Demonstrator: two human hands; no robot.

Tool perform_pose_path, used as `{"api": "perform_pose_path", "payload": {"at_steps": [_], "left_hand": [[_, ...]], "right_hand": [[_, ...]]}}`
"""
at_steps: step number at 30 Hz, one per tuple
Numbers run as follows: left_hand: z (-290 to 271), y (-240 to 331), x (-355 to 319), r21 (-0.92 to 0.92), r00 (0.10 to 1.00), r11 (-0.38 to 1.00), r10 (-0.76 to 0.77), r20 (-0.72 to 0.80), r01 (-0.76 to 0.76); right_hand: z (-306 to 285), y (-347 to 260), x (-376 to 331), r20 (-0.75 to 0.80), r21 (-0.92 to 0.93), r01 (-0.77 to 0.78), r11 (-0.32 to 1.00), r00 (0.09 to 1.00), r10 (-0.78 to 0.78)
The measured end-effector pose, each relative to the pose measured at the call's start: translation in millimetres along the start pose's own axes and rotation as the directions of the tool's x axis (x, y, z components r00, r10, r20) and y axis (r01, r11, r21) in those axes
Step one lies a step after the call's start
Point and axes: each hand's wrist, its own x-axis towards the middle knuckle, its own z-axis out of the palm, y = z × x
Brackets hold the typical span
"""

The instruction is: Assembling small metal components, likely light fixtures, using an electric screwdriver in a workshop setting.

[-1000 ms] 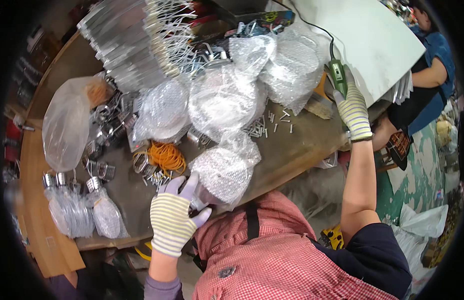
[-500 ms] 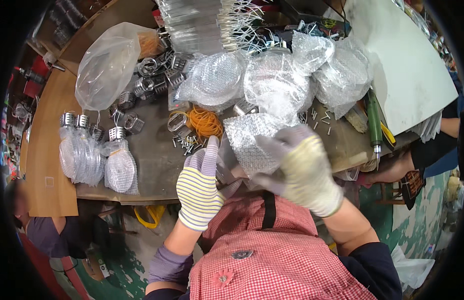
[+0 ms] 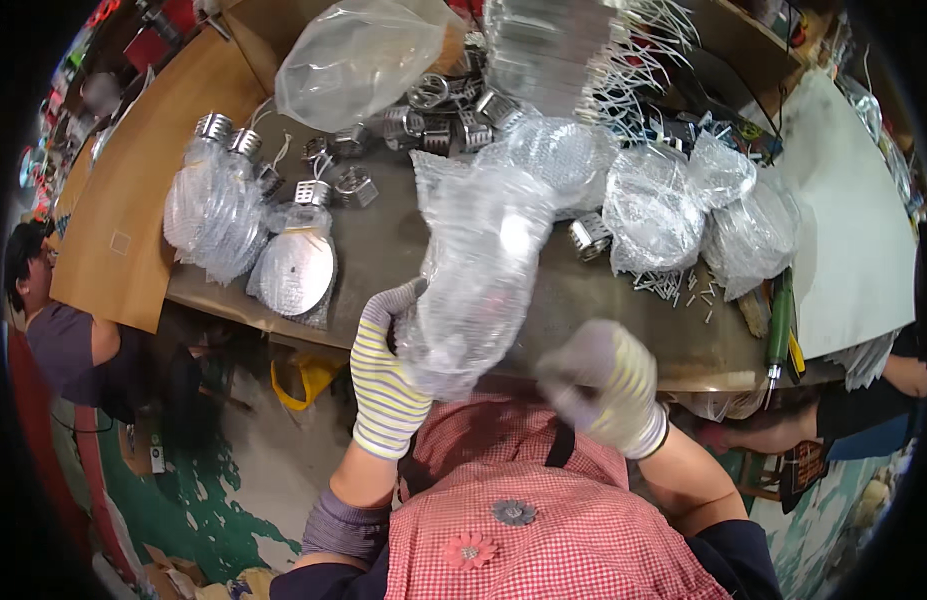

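Your left fingers (image 3: 395, 298) gripped the bubble-wrap bag (image 3: 486, 265), its length pointing away; your right hand (image 3: 613, 388) hung right of it, grip blurred past judging.

Legibility check, from where I stand: no lettering, label, brand, number or sign can be read.

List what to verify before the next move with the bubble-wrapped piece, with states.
1. Left hand gripping the bubble-wrapped piece: ok.
2. Right hand apart from the piece: ok.
3. Right hand empty: cannot tell, blurred.
4. Wrap fully closed around the contents: cannot tell, blurred.
5. Green-handled tool wholly on the table: not ok, its tip juts past the edge.
6. Loose screws away from both hands: ok.
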Motion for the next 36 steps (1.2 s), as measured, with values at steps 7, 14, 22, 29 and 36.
{"api": "perform_pose_path", "payload": {"at_steps": [7, 14, 22, 29, 36], "left_hand": [[1.9, 17.8, -18.2, -0.502, 0.876, 0.742, -0.242, 0.418, 0.444], [-28.7, 2.3, -29.8, -0.511, 0.923, 0.77, -0.351, 0.16, 0.382], [-43.3, -9.7, -49.0, -0.33, 0.937, 0.887, -0.253, 0.24, 0.324], [-62.8, -25.4, -55.3, -0.35, 0.96, 0.894, -0.26, 0.1, 0.279], [-68.5, -43.4, -71.2, -0.451, 0.974, 0.865, -0.225, 0.037, 0.217]], "right_hand": [[51.4, 11.5, 40.3, 0.316, 0.911, -0.402, 0.093, 0.823, 0.472], [73.3, -3.6, 43.3, 0.196, 0.891, -0.358, 0.278, 0.858, 0.476], [114.8, 4.6, 5.8, 0.34, 0.643, -0.541, 0.543, 0.836, 0.43], [40.6, 15.3, 71.2, 0.558, 0.34, -0.205, 0.918, 0.829, -0.021], [84.8, 95.2, 142.0, 0.056, -0.592, -0.287, 0.753, 0.918, 0.394]]}}
